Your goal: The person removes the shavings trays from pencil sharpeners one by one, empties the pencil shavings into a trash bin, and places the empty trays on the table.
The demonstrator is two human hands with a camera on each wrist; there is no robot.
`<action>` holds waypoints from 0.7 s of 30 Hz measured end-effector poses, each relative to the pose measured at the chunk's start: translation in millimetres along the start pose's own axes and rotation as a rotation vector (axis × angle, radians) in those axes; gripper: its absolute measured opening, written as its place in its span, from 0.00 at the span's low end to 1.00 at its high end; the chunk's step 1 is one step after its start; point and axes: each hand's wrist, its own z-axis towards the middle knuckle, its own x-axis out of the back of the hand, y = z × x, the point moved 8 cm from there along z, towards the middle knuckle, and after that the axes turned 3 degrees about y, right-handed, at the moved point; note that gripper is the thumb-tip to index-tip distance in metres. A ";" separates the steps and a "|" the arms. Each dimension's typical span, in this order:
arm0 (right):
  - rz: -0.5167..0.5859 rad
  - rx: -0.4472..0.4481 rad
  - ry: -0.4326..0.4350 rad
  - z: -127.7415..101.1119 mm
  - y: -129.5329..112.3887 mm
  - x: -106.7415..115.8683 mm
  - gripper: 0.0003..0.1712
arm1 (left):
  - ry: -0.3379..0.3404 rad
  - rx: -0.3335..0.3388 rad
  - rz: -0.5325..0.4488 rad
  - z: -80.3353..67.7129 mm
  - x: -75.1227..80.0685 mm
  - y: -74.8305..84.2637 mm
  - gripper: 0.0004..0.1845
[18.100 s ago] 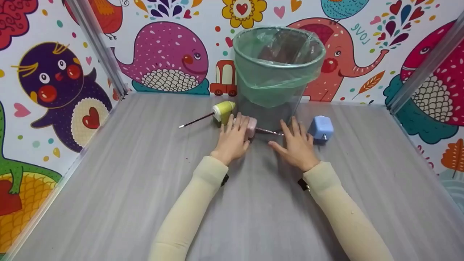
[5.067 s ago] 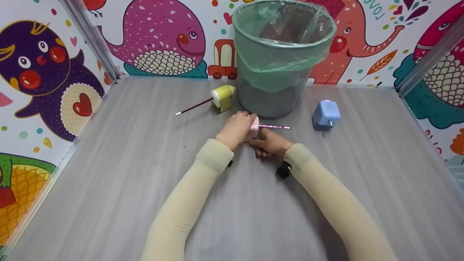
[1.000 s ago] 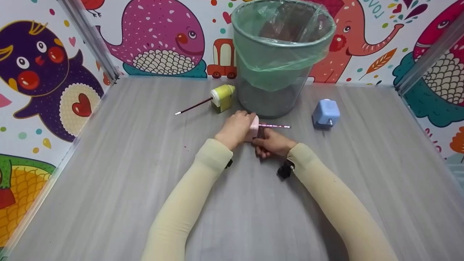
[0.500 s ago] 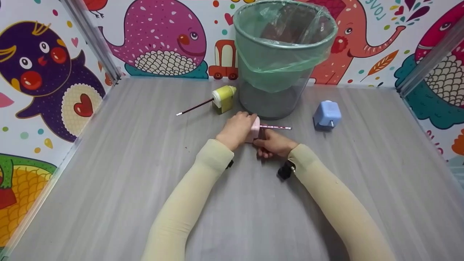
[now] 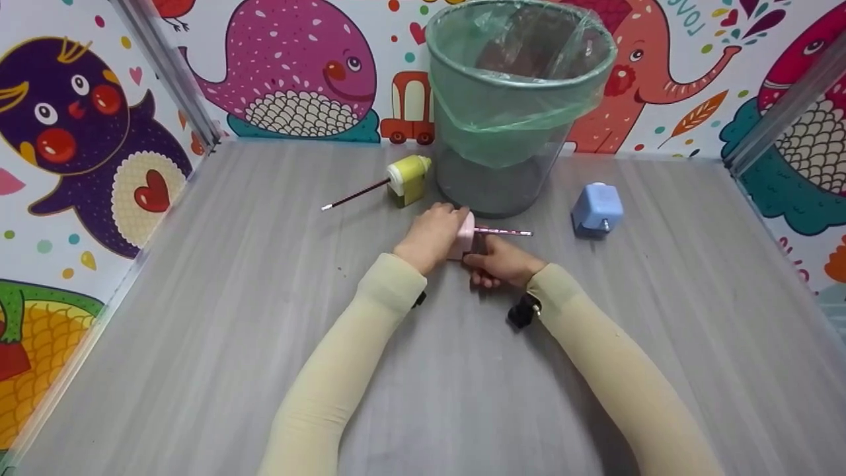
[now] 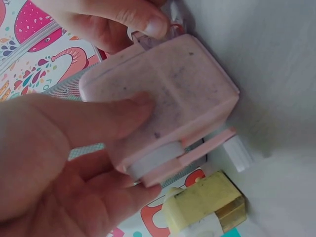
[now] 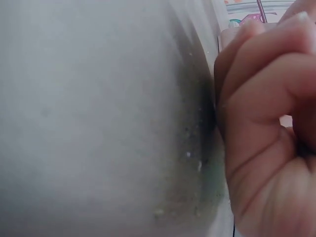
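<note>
My left hand (image 5: 429, 236) grips a pink crank pencil sharpener (image 5: 464, 239) on the table, in front of the bin. The left wrist view shows the thumb across the sharpener's body (image 6: 182, 74), fingers beneath, and the crank handle (image 6: 207, 146) at one end. A patterned pencil (image 5: 503, 231) sticks out of the other end, pointing right. Below it my right hand (image 5: 502, 261), fingers curled, pinches a clear plastic part (image 6: 170, 32) at that end, mostly covered by the thumb and fingers. In the right wrist view, the curled fingers (image 7: 266, 108) lie beside the tabletop.
Behind stands a mesh bin (image 5: 492, 185) with a green liner (image 5: 502, 139). Left of it is a yellow sharpener (image 5: 408, 180) holding a dark red pencil (image 5: 357, 194); a blue sharpener (image 5: 597, 206) stands right. Small specks (image 7: 190, 155) dot the table.
At first both hands lay spread on the table by the sharpener. Later the left gripped it and the right took its clear part, nearer me. The last second shows almost no movement.
</note>
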 end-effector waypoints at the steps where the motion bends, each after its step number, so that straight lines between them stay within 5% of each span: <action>1: -0.003 0.001 0.000 -0.5 -0.2 0.3 0.11 | 0.004 -0.002 0.001 0.0 0.4 0.3 0.31; 15: 0.005 -0.008 0.037 -3.3 7.3 10.2 0.03 | 0.034 -0.028 0.004 1.1 1.9 3.8 0.28; 21: 0.014 -0.031 0.053 -9.5 11.2 18.9 0.11 | 0.050 -0.020 0.004 0.7 3.1 1.5 0.27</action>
